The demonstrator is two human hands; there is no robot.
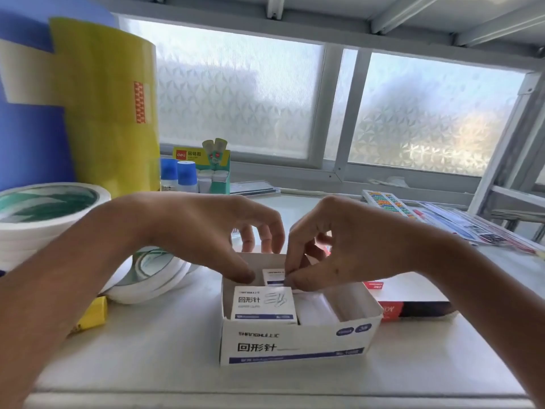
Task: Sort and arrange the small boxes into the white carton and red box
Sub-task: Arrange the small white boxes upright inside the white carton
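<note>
Head cam: both hands, R grip (pixel 348 249) pinching small box (pixel 273 276) in white carton (pixel 295 343).

Stationery shop counter: tape rolls (pixel 44 214), glue sticks (pixel 213 169), paper-clip carton (pixel 295 343).

- The right hand (pixel 339 246) covers most of a small box (pixel 273 276) at the back of the white carton (pixel 295 343); whether its grip has closed on that box cannot be told.
- The left hand (pixel 206 231) hides the carton's far-left corner.
- The red box (pixel 413 308) lies mostly behind the right forearm and the carton.
- Fine print on the carton's front is blurred.
- The tape stack (pixel 35 219) is cut by the left edge.
</note>
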